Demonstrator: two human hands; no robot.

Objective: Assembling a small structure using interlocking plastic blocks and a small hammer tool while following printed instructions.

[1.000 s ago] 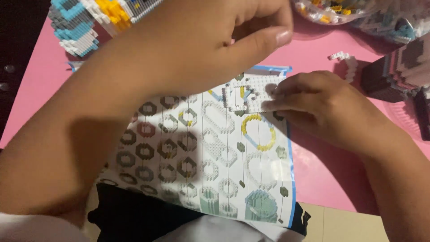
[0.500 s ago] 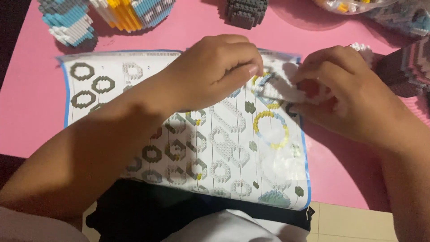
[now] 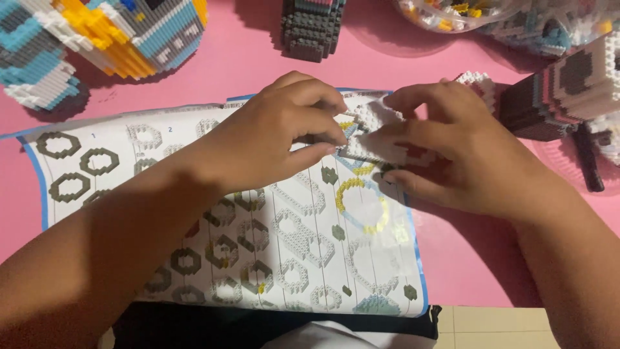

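Pink worktop (image 3: 245, 58) under a chart (image 3: 284, 258); left hand (image 3: 271, 139) and right hand (image 3: 452, 152) pinch a white block piece (image 3: 378, 139) above it. Uneven squeezing may snap it apart.

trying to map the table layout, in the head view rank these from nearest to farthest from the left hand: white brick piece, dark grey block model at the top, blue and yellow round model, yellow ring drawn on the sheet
1. white brick piece: in the left hand's grip, shared with the right hand.
2. yellow ring drawn on the sheet: just below and right of the fingertips.
3. dark grey block model: top edge, straight beyond the hand.
4. blue and yellow round model: top left corner, farthest.
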